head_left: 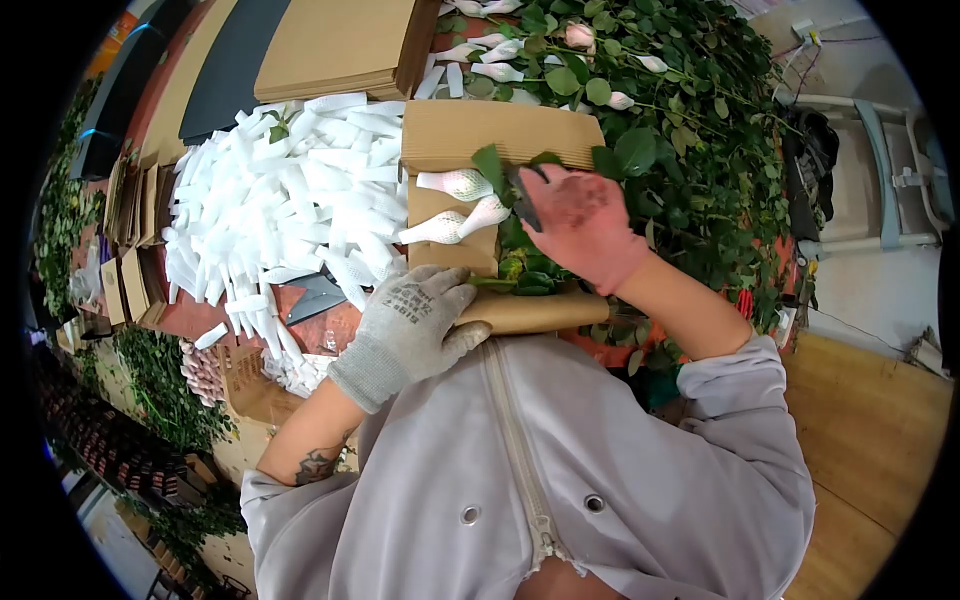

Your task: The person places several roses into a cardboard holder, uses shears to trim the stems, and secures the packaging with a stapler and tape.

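My left hand point(408, 318), in a grey glove, grips the near folded edge of a brown cardboard sheet point(540, 313), its thumb on the near side and its fingers on top. Rose heads in white foam net sleeves point(440, 228) lie on the cardboard, their leafy stems point(535, 272) pointing right. Over these stems is my right hand point(585, 228), in a stained pink glove. Its fingers are bent around a dark grey piece point(526, 200) whose kind I cannot make out. The sheet's far flap point(500, 135) stands up beyond the roses.
White foam sleeves point(290, 200) are heaped at left, with a dark pointed piece point(315, 298) beside them. Cardboard sheets point(335, 45) are stacked behind. Leafy rose stems point(690, 130) cover the table's right side. A chair frame point(880, 170) stands farther right.
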Tool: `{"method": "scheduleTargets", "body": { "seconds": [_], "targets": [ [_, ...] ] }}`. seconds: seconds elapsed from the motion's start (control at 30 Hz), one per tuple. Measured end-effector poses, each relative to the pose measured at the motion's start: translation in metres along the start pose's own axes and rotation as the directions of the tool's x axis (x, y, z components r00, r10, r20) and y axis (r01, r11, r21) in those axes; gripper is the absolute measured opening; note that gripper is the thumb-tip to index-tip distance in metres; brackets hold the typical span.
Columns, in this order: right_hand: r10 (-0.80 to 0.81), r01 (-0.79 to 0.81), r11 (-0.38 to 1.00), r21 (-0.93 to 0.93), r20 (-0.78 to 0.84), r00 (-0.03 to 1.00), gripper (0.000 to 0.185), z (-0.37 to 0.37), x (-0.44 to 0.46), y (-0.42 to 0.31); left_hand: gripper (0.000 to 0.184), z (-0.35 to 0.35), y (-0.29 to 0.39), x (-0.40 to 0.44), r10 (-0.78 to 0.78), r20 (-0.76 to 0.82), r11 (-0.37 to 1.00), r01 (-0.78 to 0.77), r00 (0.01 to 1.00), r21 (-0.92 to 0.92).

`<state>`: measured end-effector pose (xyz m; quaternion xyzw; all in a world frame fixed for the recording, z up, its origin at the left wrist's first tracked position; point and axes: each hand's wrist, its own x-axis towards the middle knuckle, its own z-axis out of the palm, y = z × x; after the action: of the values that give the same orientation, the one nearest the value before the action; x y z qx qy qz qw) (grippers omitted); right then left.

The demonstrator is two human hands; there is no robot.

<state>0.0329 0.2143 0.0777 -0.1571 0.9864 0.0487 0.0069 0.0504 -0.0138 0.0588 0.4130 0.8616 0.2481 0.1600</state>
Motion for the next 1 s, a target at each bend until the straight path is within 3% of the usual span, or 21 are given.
{"method": "scheduleTargets", "body": {
  "seconds": [0.03, 0.07, 0.13, 0.17, 0.2, 0.27, 0.33, 0.37, 0.4, 0.47, 0.5, 0.57, 0.6, 0.7, 0.87, 0.9, 0.93, 1.0],
  "targets": [
    [-0.118, 0.092, 0.971, -0.219, -0.105, 0.987, 0.045, 0.037, -0.005, 0.005, 0.047, 0.001, 0.000, 0.000, 0.006, -0.004, 1.000, -0.006, 1.000, 0.002],
    [-0.063, 0.079, 0.969, -0.232, 0.076, 0.995, 0.045, 0.034, -0.004, 0.001, 0.047, 0.003, -0.001, 0.000, 0.013, -0.018, 1.000, -0.012, 1.000, 0.022],
    [-0.009, 0.049, 0.979, -0.198, 0.200, 0.980, 0.045, 0.029, 0.005, 0.002, 0.046, 0.004, 0.000, -0.002, 0.014, -0.038, 0.999, -0.013, 0.999, 0.038],
    [-0.068, 0.059, 0.985, -0.163, -0.049, 0.996, 0.040, 0.028, -0.001, 0.009, 0.046, 0.003, 0.000, -0.002, 0.012, -0.020, 1.000, -0.011, 1.000, 0.024],
    [-0.118, 0.082, 0.988, -0.130, -0.299, 0.947, 0.035, 0.026, -0.006, 0.018, 0.046, 0.003, -0.001, -0.001, 0.007, -0.006, 1.000, -0.007, 1.000, 0.013],
    [-0.122, 0.054, 0.982, -0.183, -0.385, 0.915, 0.035, 0.003, -0.009, 0.023, 0.047, 0.003, -0.002, -0.002, -0.001, -0.016, 1.000, 0.001, 1.000, 0.011],
    [-0.090, 0.054, 0.992, -0.116, -0.332, 0.939, 0.045, -0.013, -0.020, 0.030, 0.047, 0.006, -0.002, -0.003, 0.005, -0.019, 1.000, -0.004, 1.000, 0.008],
    [-0.102, 0.112, 0.991, 0.078, -0.122, 0.987, 0.043, -0.024, -0.022, 0.032, 0.047, 0.008, -0.004, -0.003, 0.017, -0.046, 1.000, -0.017, 0.999, 0.017],
    [-0.101, 0.111, 0.991, 0.075, -0.123, 0.987, 0.043, -0.025, -0.027, 0.027, 0.047, 0.009, -0.004, -0.002, 0.031, -0.073, 0.999, -0.029, 0.997, 0.028],
    [-0.285, 0.279, 0.958, 0.062, 0.136, 0.949, 0.046, -0.024, -0.036, 0.010, 0.046, -0.002, 0.003, -0.001, -0.041, 0.028, 0.999, 0.041, 0.999, -0.021],
    [-0.271, 0.265, 0.962, 0.062, 0.137, 0.953, 0.046, -0.013, -0.035, 0.007, 0.046, -0.005, 0.006, 0.001, -0.111, 0.130, 0.991, 0.120, 0.985, -0.062],
    [-0.300, 0.263, 0.941, 0.214, 0.160, 0.941, 0.049, 0.015, -0.031, 0.006, 0.045, -0.003, 0.005, -0.001, -0.063, 0.082, 0.996, 0.068, 0.995, -0.054],
    [-0.290, 0.254, 0.944, 0.211, 0.159, 0.944, 0.049, 0.018, -0.027, 0.004, 0.044, -0.002, 0.004, -0.001, -0.034, 0.017, 0.998, 0.035, 0.999, -0.046],
    [-0.271, 0.272, 0.962, 0.016, -0.067, 0.960, 0.045, 0.024, -0.016, -0.001, 0.047, 0.000, 0.005, -0.001, -0.034, 0.007, 0.999, 0.034, 0.999, -0.001],
    [-0.387, 0.397, 0.912, 0.100, -0.103, 0.916, 0.032, 0.026, -0.018, 0.000, 0.050, -0.001, 0.005, -0.002, -0.058, 0.020, 0.998, 0.058, 0.998, 0.004],
    [-0.354, 0.321, 0.922, 0.218, 0.133, 0.926, 0.033, 0.018, -0.017, -0.001, 0.050, -0.004, 0.006, -0.001, -0.058, 0.047, 0.998, 0.058, 0.997, 0.002],
    [-0.327, 0.218, 0.925, 0.310, 0.365, 0.872, 0.033, 0.012, -0.016, 0.000, 0.050, -0.006, 0.007, -0.001, -0.057, 0.073, 0.998, 0.058, 0.996, -0.002],
    [-0.343, 0.245, 0.924, 0.293, 0.355, 0.869, 0.043, 0.017, -0.015, 0.006, 0.049, -0.001, 0.006, -0.002, -0.045, 0.053, 0.999, 0.044, 0.998, 0.023]
  ]
}}
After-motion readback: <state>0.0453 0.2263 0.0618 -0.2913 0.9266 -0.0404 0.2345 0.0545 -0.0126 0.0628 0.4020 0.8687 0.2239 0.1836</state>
